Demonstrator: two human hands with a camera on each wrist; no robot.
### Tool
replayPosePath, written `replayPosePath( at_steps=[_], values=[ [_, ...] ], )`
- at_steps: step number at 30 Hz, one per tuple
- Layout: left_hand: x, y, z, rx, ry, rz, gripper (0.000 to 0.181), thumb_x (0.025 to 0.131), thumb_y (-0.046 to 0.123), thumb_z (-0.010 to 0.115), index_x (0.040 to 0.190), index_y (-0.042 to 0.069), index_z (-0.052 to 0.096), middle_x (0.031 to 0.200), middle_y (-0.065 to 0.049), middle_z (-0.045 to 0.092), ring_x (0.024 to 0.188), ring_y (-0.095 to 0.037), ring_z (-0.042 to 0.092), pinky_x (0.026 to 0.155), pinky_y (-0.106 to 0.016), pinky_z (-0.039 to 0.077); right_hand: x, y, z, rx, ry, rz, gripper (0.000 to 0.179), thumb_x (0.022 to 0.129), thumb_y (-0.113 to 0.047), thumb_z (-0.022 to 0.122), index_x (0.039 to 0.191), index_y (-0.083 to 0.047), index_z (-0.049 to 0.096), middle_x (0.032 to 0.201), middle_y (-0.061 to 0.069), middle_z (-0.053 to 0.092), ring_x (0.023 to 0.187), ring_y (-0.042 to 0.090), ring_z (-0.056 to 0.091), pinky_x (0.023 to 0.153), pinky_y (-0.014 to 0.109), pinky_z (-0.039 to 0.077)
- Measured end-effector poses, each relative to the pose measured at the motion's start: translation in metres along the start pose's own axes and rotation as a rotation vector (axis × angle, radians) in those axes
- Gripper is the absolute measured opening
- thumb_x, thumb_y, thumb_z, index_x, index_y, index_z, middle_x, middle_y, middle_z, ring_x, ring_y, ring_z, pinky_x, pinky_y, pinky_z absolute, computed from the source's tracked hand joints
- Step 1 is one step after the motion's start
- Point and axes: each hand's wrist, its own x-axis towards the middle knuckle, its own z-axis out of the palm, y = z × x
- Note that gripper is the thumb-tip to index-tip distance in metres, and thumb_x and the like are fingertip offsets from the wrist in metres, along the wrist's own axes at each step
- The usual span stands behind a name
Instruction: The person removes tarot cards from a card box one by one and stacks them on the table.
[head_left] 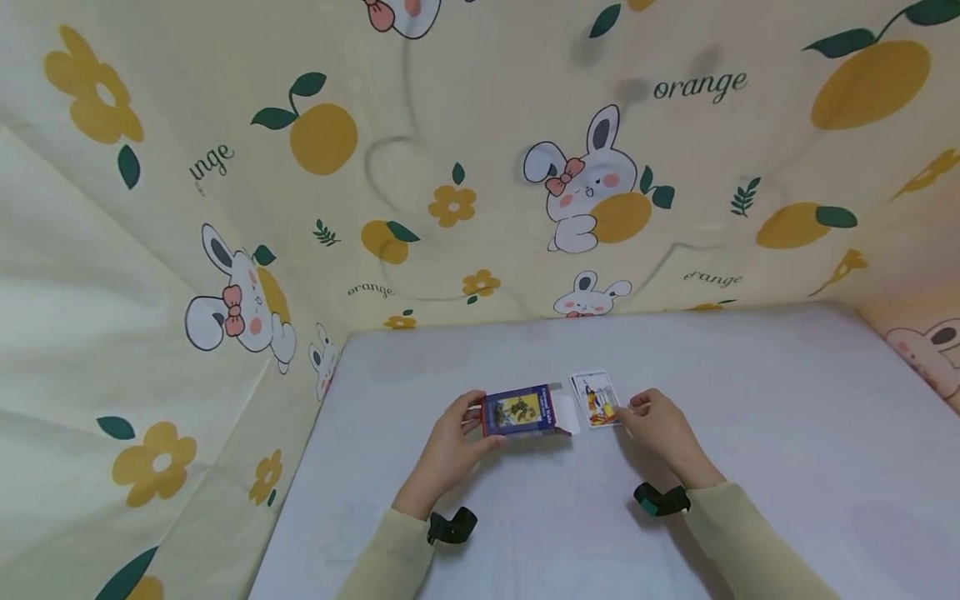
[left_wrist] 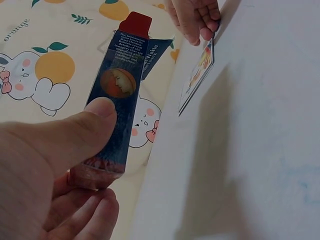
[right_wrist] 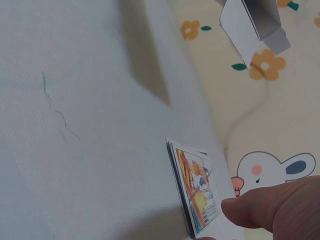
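A blue card box point(head_left: 517, 412) with a yellow picture on its front is held up by my left hand point(head_left: 453, 433). In the left wrist view, the thumb point(left_wrist: 97, 120) presses the box's narrow side point(left_wrist: 120, 90) and the fingers curl under its end. The box's right end stands open, its white flap point(head_left: 567, 408) folded out. Just right of it, a small stack of picture cards point(head_left: 597, 400) lies face up. My right hand point(head_left: 663, 429) pinches the stack's near right corner; in the right wrist view, the thumb point(right_wrist: 245, 206) is beside the cards point(right_wrist: 195, 192) and a fingertip shows below.
A white cloth point(head_left: 540, 517) covers the table. Behind and to the left hangs a cream curtain point(head_left: 465, 100) printed with rabbits and oranges. Each wrist wears a black camera band, one on the left point(head_left: 452, 527) and one on the right point(head_left: 662, 500).
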Motion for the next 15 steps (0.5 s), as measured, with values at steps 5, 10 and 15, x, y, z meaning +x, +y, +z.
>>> replayPosePath(
  at_steps=[5, 10, 15],
  values=[
    [0.002, 0.0, 0.002, -0.005, -0.002, 0.009, 0.078, 0.08, 0.028, 0.081, 0.145, 0.017, 0.04, 0.135, -0.007, 0.05, 0.121, -0.024, 0.054, 0.097, -0.03, 0.05, -0.002, 0.0, -0.004, 0.016, 0.015, -0.027, 0.052, 0.095, -0.038, 0.06, 0.12, 0.005, 0.049, 0.108, 0.023, 0.058, 0.089, 0.03, 0.056, 0.068, 0.036, 0.052],
    [0.004, 0.002, 0.003, -0.01, -0.01, 0.011, 0.078, 0.079, 0.028, 0.081, 0.145, 0.017, 0.039, 0.136, -0.007, 0.05, 0.121, -0.024, 0.054, 0.097, -0.032, 0.05, -0.005, -0.003, -0.005, 0.049, 0.024, -0.047, 0.059, 0.092, -0.05, 0.06, 0.121, 0.001, 0.053, 0.108, 0.019, 0.06, 0.09, 0.028, 0.057, 0.068, 0.035, 0.051],
    [0.005, 0.005, 0.003, -0.02, -0.018, 0.012, 0.079, 0.079, 0.027, 0.081, 0.145, 0.016, 0.039, 0.136, -0.008, 0.05, 0.121, -0.024, 0.054, 0.097, -0.032, 0.051, -0.008, -0.013, -0.006, 0.095, 0.017, -0.075, 0.069, 0.087, -0.062, 0.06, 0.121, -0.002, 0.055, 0.106, 0.016, 0.061, 0.088, 0.025, 0.056, 0.066, 0.03, 0.049]
  ],
)
